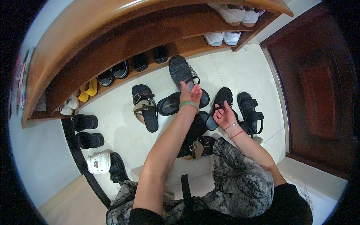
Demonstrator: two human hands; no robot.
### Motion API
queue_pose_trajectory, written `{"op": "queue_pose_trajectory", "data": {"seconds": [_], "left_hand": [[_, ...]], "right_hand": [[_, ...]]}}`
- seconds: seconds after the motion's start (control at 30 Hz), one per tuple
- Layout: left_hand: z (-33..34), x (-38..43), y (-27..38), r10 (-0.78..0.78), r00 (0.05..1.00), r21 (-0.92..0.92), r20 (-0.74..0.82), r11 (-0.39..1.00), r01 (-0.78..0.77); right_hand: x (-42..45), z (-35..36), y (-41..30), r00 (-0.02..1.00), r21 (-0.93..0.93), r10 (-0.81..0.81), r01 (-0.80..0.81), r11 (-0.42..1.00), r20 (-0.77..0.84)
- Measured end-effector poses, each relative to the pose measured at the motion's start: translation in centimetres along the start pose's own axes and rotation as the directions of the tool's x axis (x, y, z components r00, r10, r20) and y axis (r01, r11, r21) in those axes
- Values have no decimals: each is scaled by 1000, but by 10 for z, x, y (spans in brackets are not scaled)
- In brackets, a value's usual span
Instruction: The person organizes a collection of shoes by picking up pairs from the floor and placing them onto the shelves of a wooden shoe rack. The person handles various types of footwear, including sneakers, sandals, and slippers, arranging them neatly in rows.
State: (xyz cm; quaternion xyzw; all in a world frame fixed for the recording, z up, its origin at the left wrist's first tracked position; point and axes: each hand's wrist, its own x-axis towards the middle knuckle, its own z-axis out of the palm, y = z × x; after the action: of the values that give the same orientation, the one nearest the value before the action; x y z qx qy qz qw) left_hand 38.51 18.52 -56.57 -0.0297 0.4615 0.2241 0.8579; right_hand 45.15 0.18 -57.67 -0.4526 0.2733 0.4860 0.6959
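Observation:
My left hand [191, 94], with a green bangle at the wrist, is at the heel end of a black woven slingback shoe [180, 69]. Its thumb and fingers lie either side of the heel. A black sandal [169, 104] lies partly under that hand. My right hand [225, 116], palm up with fingers curled, overlaps the strap of the matching woven shoe [223, 95]. Whether it grips that strap is unclear. To its right lies a black strappy sandal [249, 108]. A black-and-beige buckled sandal [145, 108] is left of my hands; its like [201, 147] sits near my knees.
A curved wooden shoe rack [112, 47] spans the far side, holding white sneakers [215, 38], yellow shoes [91, 87] and black shoes [121, 69]. Black slippers [85, 122] and a white clog [98, 163] stand at left. A dark wooden door [317, 92] is at right.

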Motion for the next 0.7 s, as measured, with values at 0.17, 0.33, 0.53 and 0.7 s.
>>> {"op": "queue_pose_trajectory", "data": {"seconds": [0.17, 0.33, 0.53, 0.7], "left_hand": [[10, -10, -14, 246, 961, 189, 130, 945, -267], [27, -26, -17, 281, 922, 196, 268, 921, -338], [11, -11, -4, 229, 973, -7, 14, 973, -229], [10, 1, 3, 117, 991, 25, 59, 993, -119]], "right_hand": [[-20, 28, 0, 955, -439, -277, 206, 875, -103], [-18, 43, -21, 777, -698, -552, 574, 427, 302], [13, 29, -31, 923, -553, -367, 365, 749, 114], [35, 18, -42, 943, -311, -281, 326, 893, 180]]}}
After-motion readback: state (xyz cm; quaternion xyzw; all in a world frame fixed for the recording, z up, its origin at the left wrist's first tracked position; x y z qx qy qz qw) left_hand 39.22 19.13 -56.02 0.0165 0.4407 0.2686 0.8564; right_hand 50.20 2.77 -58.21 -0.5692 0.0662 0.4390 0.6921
